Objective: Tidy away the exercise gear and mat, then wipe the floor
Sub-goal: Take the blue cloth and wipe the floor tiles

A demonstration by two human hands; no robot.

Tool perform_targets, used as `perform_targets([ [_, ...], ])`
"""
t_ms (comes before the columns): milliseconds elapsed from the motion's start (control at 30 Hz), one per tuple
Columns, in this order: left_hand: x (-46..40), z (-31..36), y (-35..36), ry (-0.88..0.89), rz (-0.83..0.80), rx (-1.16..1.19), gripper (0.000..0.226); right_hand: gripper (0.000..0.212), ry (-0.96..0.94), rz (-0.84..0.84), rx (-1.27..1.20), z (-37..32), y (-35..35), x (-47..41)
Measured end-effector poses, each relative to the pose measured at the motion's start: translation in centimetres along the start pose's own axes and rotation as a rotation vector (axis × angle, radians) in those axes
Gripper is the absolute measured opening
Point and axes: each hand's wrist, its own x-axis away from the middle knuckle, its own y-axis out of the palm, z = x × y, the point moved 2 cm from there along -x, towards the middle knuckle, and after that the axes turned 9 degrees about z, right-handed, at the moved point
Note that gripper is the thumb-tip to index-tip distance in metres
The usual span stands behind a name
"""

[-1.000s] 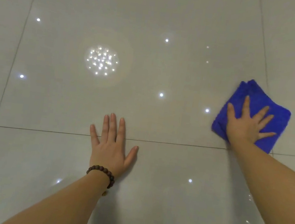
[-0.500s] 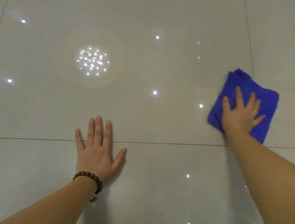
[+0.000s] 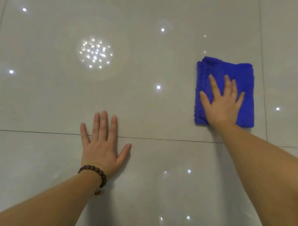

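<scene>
A folded blue cloth (image 3: pixel 246 76) lies flat on the glossy grey tiled floor (image 3: pixel 144 112) at the right. My right hand (image 3: pixel 222 101) presses on it with straight, spread fingers. My left hand (image 3: pixel 103 144), with a brown bead bracelet at the wrist, rests palm down on the tiles across a grout line, fingers straight. No exercise gear or mat is in view.
Ceiling lights reflect off the shiny tiles as a round cluster of bright dots (image 3: pixel 95 53) at the upper left and scattered single spots. Thin grout lines cross the floor.
My right hand has slid the blue cloth leftwards and turned it square to the tiles. My left hand has stayed planted on the floor.
</scene>
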Motion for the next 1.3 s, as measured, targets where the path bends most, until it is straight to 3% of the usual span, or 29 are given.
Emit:
perform_targets([
  [100,-0.2,0.0,-0.2,-0.002,-0.024,-0.016,0.085,0.064,-0.037,0.005,0.004,-2.4,-0.2,5.9],
  [200,-0.1,0.1,-0.4,0.002,-0.042,-0.011,0.086,0.065,-0.204,-0.09,-0.003,-2.1,-0.5,19.5],
  [300,-0.1,0.2,-0.5,0.002,-0.042,-0.022,0.086,0.067,-0.221,-0.155,0.022,0.2,-0.7,29.0],
  [500,-0.2,0.2,-0.4,0.014,-0.022,-0.008,0.086,0.068,-0.193,-0.217,0.043,0.5,-0.5,28.6],
  [833,0.1,0.3,-0.2,0.022,0.063,-0.006,0.085,0.065,-0.265,-0.107,-0.014,1.1,-0.4,25.3],
  [900,0.3,0.3,-0.1,0.025,0.096,0.014,0.085,0.065,-0.188,-0.044,-0.017,1.9,-0.1,19.1],
  [1033,0.3,0.1,0.3,0.029,0.144,0.014,0.085,0.065,0.079,-0.07,-0.051,2.3,0.2,8.9],
  [1100,0.2,-0.1,0.5,0.03,0.167,0.016,0.084,0.065,0.002,-0.025,-0.029,1.7,0.6,11.9],
  [1200,0.4,0.1,0.4,0.049,0.188,0.036,0.081,0.065,-0.202,0.035,-0.042,2.7,-0.1,25.3],
  [1300,1.4,0.7,0.1,0.038,0.256,0.033,0.076,0.064,-0.264,0.015,-0.06,5.7,-0.6,34.6],
])
